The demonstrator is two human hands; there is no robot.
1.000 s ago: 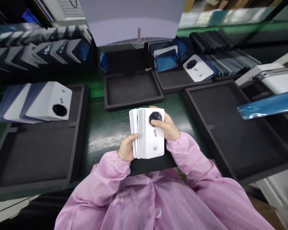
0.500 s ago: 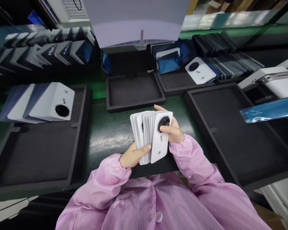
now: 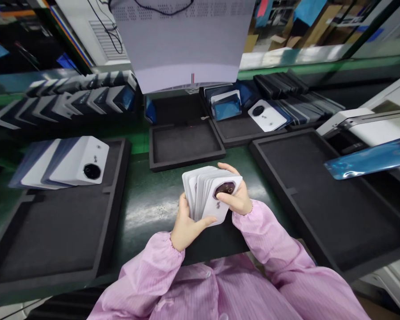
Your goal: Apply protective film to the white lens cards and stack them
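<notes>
A fanned stack of white phone back covers (image 3: 203, 189) is held between both hands, above the green worktop (image 3: 146, 209). The front cover carries a dark camera patch and small printed marks. My left hand (image 3: 189, 224) grips the lower left of the stack, its thumb lying across the front cover's lower part. At the upper right, my right hand (image 3: 236, 195) is closed on the stack with its thumb over the camera patch. Most of the fingers behind the stack are hidden.
A black tray (image 3: 115, 213) on the left holds more covers (image 3: 76, 160). Another black tray (image 3: 276, 153) lies to the right, under a blue film strip (image 3: 370, 158). A small tray (image 3: 186, 165) sits ahead, below a large white panel (image 3: 183, 49). Rows of dark covers (image 3: 96, 100) stand behind.
My left hand has shifted its grip, its fingers now showing at the stack's left edge. The stack is tilted further back and fanned differently. The whole view has shifted upward, showing more background.
</notes>
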